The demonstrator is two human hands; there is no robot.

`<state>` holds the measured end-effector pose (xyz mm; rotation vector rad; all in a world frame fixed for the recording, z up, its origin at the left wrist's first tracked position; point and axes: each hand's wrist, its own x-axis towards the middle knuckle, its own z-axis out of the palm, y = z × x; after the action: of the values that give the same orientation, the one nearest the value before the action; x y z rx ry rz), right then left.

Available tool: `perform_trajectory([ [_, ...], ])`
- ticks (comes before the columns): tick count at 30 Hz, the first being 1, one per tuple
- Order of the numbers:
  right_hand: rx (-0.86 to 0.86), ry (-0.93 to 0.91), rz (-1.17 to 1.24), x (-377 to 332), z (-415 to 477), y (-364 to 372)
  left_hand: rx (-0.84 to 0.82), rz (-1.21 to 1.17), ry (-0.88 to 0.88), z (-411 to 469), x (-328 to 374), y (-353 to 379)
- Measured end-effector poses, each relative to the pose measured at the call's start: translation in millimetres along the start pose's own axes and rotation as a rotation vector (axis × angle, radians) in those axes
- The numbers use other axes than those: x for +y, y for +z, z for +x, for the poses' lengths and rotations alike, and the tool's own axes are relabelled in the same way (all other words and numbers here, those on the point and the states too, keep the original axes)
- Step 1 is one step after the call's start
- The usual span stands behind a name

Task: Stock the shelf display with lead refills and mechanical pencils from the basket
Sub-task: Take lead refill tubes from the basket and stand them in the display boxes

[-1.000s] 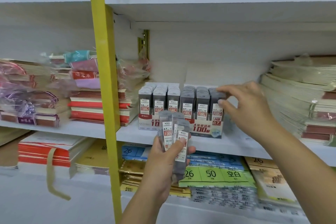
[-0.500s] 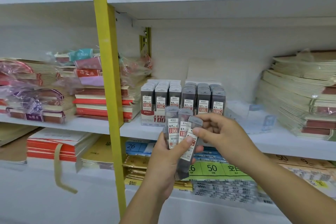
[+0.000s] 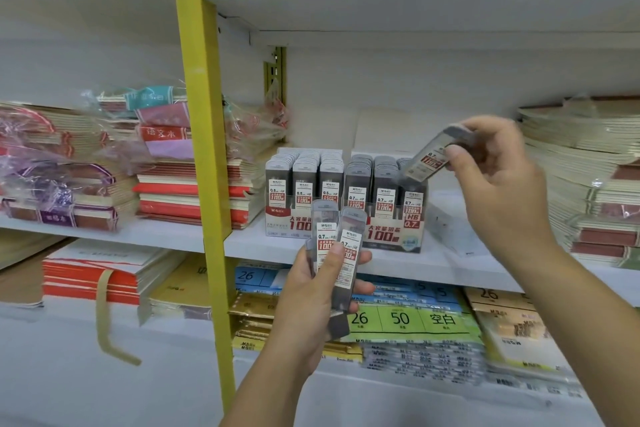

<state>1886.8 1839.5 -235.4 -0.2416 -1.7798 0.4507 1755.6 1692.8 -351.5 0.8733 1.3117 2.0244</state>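
Right hand: the right hand (image 3: 498,180) pinches one lead refill case (image 3: 431,159) between thumb and forefinger near its grey capped end; the other fingers are loosely curled behind it.
Held case: tilted, lower end just above the rightmost column of the 0.7 display box (image 3: 391,236), on the middle shelf (image 3: 433,267).
Left hand: the left hand (image 3: 311,308) grips two refill cases (image 3: 337,253) upright, nearer than the shelf edge, thumb across their labels, fingers wrapped round from behind.
Case look: slim smoky-clear plastic, grey cap, white label with a red band.
Case writing: "0.7", "HB", "100".
Display boxes: the 0.5 display box (image 3: 294,225) stands left, touching the 0.7 one; each holds three packed columns; fronts read "M&G", "100", "HB 0.7".
Other writing: "语文本" on wrapped notebooks (image 3: 162,133) far left; "26", "50", "空白" on packs (image 3: 398,318) on the lower shelf.
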Motion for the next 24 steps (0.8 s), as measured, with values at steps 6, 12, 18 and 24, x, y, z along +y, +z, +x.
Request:
perform_trajectory([
  [6, -0.231, 0.028, -0.330, 30, 10, 8, -0.013, 0.002, -0.006, 1, -2, 0],
  [12, -0.272, 0.019, -0.620, 39, 5, 17, 0.003, 0.022, -0.022, 1, -1, -1],
  [18, -0.308, 0.010, -0.275, 7, -22, 26, -0.010, 0.026, -0.030, -5, 3, 1],
  [24, -0.597, 0.369, 0.199, -16, -48, 43, -0.025, 0.024, -0.044, -10, 4, 0],
])
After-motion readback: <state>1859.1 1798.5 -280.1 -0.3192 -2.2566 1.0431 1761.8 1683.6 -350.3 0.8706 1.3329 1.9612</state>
